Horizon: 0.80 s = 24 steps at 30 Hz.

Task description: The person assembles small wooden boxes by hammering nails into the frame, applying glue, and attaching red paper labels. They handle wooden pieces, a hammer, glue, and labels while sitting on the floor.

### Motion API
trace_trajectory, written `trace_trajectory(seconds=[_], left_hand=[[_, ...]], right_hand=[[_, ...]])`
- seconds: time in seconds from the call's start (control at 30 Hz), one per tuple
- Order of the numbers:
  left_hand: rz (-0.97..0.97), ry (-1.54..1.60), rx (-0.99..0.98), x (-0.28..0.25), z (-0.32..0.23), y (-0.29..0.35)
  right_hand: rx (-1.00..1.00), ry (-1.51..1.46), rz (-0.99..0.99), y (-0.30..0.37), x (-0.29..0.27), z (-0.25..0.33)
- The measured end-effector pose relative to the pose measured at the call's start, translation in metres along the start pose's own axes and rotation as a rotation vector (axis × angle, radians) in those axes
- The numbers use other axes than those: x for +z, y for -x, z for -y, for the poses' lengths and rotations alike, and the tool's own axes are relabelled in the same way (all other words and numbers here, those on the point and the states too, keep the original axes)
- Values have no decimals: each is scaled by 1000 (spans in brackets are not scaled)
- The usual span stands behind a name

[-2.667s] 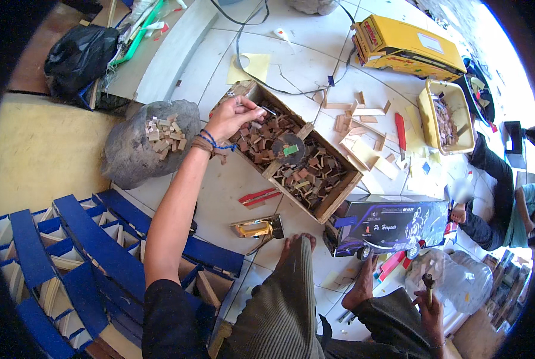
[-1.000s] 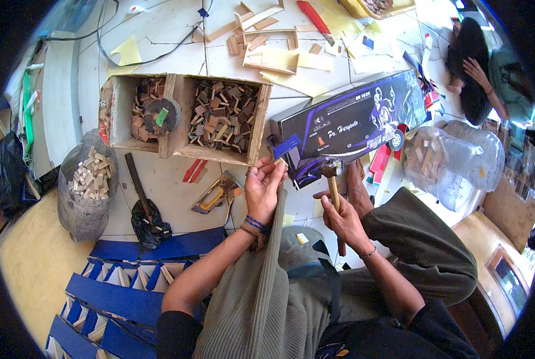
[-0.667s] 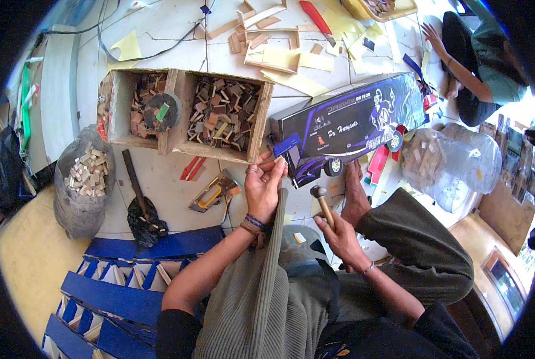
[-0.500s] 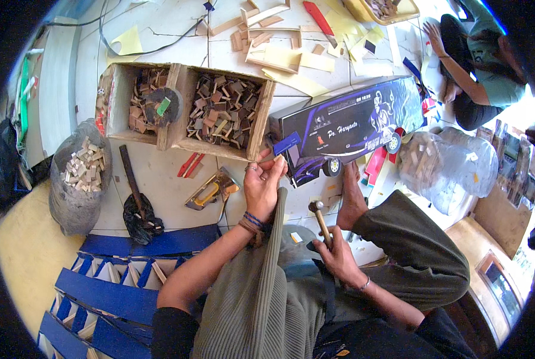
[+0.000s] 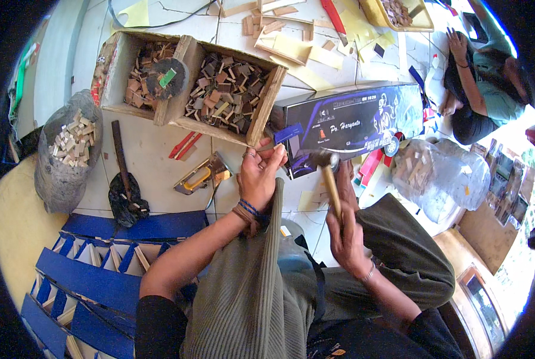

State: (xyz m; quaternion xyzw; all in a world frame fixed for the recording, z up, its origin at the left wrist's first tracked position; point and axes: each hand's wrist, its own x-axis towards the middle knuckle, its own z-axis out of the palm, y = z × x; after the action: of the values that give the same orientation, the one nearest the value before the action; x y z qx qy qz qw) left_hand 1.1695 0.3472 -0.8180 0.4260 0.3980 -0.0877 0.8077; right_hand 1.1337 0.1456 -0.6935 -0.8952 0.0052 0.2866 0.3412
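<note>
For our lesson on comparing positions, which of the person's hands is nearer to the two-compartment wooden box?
Left. The left hand is close by the near right corner of the wooden box; the right hand, gripping a hammer, is farther off, rightward and lower.

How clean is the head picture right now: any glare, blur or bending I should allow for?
Head view: the hammer looks smeared, likely by motion, and the right hand slightly soft; what the left hand pinches is too small to make out. Head view: the right edge is blown out white; the clear bag glints. Head view: the grey slab bends near the left rim.
</note>
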Motion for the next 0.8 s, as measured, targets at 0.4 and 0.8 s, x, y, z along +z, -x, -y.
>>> trace_trajectory(seconds=[0.4, 0.8], left_hand=[[-4, -58, 17, -4, 5, -1], [-4, 7, 16, -2, 3, 0]], right_hand=[[-258, 337, -199, -60, 24, -26], [-215, 201, -204, -60, 27, -23]])
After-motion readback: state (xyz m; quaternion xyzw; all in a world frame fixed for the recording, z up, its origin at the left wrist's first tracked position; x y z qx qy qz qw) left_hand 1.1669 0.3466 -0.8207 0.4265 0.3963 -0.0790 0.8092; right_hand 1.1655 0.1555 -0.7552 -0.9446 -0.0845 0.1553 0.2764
